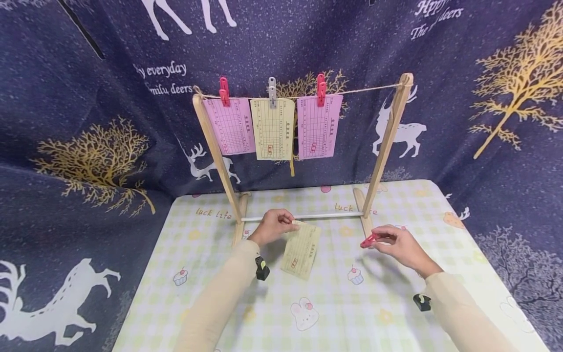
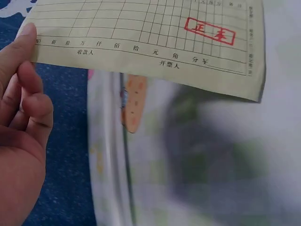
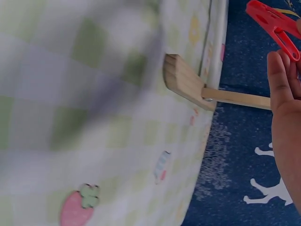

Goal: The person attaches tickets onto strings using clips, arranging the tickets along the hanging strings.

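Observation:
My left hand [image 1: 274, 226] pinches a pale yellow receipt slip [image 1: 301, 250] by its upper edge, over the table in front of the rack. In the left wrist view the slip [image 2: 141, 35] shows a printed grid and a red stamp, with the thumb and fingertips at one end. To the right, my right hand [image 1: 398, 247] holds a red plastic clothespin [image 1: 369, 240] between thumb and fingers, close by the rack's right foot. The right wrist view shows the same clothespin [image 3: 275, 28] at the fingertips.
A wooden rack [image 1: 387, 142] with a string [image 1: 367, 90] stands at the table's back. On the string hang a pink slip [image 1: 231, 129], a yellow slip [image 1: 273, 127] and another pink slip [image 1: 317, 129], each under a clothespin. A white rod [image 1: 325, 215] joins the posts low down.

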The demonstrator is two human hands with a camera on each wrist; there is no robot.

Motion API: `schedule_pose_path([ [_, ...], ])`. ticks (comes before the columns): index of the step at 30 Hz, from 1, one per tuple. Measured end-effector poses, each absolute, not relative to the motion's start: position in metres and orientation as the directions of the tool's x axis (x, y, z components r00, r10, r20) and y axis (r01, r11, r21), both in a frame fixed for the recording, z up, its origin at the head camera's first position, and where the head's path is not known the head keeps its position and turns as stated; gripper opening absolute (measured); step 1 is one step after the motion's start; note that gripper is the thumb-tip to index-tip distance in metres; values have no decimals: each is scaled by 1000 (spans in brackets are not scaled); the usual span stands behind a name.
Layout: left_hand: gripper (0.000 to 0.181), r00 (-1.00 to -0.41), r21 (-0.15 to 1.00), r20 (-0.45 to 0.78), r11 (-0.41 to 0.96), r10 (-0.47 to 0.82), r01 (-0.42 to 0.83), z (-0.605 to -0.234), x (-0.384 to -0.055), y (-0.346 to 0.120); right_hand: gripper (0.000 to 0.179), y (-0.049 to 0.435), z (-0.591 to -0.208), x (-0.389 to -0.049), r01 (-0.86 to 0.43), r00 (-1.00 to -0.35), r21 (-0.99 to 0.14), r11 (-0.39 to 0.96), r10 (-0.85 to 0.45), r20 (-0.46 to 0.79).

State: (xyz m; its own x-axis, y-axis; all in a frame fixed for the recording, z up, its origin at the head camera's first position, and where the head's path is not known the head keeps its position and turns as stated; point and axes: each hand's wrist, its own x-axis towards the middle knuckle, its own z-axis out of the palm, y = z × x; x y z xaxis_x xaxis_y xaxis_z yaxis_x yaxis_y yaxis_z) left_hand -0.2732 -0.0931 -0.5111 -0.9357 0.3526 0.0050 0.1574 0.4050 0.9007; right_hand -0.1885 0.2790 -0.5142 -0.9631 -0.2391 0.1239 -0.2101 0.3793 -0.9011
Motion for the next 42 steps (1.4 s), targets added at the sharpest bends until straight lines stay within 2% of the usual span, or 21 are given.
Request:
schedule_pose_path([
  [7,11,-924,917,30,358,380,177,-491,-274,-91,36,282,-493,-197,-201,-954,-881,429,-290,76],
  [18,15,-911,927,35,327,411,183,-465,-279,-92,31,289,-458,-211,-320,-922,-817,479,-356,152],
  [22,17,-907,928,24,328,420,177,-456,-281,-94,36,290,-446,-214,-315,-924,-808,498,-355,142],
  [26,18,-889,904,54,356,455,237,-446,-286,-94,41,291,-431,-218,-289,-935,-808,513,-330,126],
  [32,12,-875,887,109,351,472,300,-428,-290,-86,30,290,-409,-227,-375,-914,-776,507,-344,218],
  [39,11,-869,873,190,327,457,363,-403,-294,-72,31,290,-379,-238,-487,-869,-694,530,-375,323],
  [42,12,-860,861,220,322,460,393,-391,-294,-64,31,288,-362,-240,-493,-867,-676,547,-371,332],
])
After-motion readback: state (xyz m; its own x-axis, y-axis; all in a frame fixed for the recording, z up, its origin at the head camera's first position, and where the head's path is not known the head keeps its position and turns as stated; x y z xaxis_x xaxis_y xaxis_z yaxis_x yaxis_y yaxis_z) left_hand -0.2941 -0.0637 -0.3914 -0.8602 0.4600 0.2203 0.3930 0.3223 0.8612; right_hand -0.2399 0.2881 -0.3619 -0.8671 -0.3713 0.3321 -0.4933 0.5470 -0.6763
